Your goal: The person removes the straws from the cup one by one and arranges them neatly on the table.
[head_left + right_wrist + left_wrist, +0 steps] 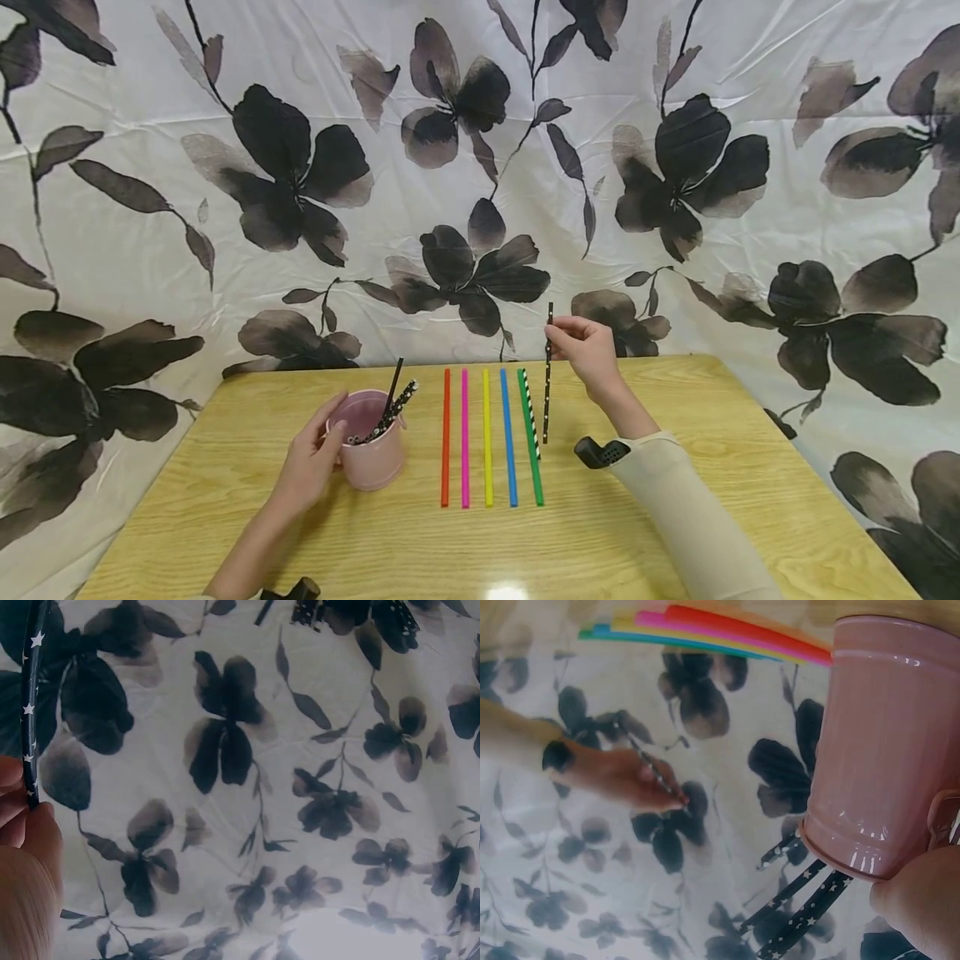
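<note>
My left hand point(309, 457) grips a pink cup point(372, 468) at the left of the table, thumb near its rim. Inside lean black straws point(403, 396), some with white stars or dots; in the left wrist view starred straws point(806, 915) stick out past the rim. My right hand point(588, 348) pinches a black straw with white stars point(547, 400) near its top and holds it upright. That straw hangs just right of a green straw point(530, 442) and a black-and-white striped straw point(532, 408). The right wrist view shows the starred straw point(28, 712) between thumb and fingers.
Left of the green straw lie a red straw point(446, 442), a pink straw point(465, 442), a yellow straw point(487, 442) and a blue straw point(508, 442), side by side on the wooden table point(420, 550). A flowered cloth point(480, 183) hangs behind the table's far edge.
</note>
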`<state>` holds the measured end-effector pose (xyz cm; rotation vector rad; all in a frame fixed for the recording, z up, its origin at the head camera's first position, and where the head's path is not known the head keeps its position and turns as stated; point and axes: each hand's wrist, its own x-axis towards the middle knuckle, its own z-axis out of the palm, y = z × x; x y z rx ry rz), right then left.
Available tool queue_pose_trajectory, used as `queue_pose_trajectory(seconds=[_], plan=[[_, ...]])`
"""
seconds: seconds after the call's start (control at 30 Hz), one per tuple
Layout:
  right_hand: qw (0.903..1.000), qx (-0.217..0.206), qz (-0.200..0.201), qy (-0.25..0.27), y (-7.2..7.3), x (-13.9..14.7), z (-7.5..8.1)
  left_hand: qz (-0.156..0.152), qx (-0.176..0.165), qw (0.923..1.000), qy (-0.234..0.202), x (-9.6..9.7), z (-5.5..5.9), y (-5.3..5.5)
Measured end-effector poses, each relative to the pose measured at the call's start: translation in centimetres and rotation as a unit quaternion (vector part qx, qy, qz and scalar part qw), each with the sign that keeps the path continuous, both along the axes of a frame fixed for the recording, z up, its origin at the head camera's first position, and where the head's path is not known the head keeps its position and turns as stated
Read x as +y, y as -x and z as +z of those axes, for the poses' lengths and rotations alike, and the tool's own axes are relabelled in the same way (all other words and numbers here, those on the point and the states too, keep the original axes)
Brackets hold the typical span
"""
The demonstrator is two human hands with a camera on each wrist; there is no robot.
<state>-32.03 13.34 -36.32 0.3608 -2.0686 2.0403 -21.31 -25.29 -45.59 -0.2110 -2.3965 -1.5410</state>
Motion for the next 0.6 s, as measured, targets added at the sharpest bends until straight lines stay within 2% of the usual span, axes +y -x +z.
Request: queue_pose_trajectory(seconds=[0.17,0.4,0.6], plan=[[0.9983,-0.046,-0.014,-0.032,1.7,0.6,-2.2,0.001,0.002,1.0000,0.002,0.1,0.3,-0.3],[0.9945,-0.090,-0.025,-0.046,3.9,1.2,-4.7,0.002,-0.002,1.0000,0.002,1.3,2.7,-1.7],[0.9877,-0.133,-0.053,-0.064,5.6,1.5,-6.6,-0.003,-0.001,1.0000,0.001,1.4,3.0,-1.8]])
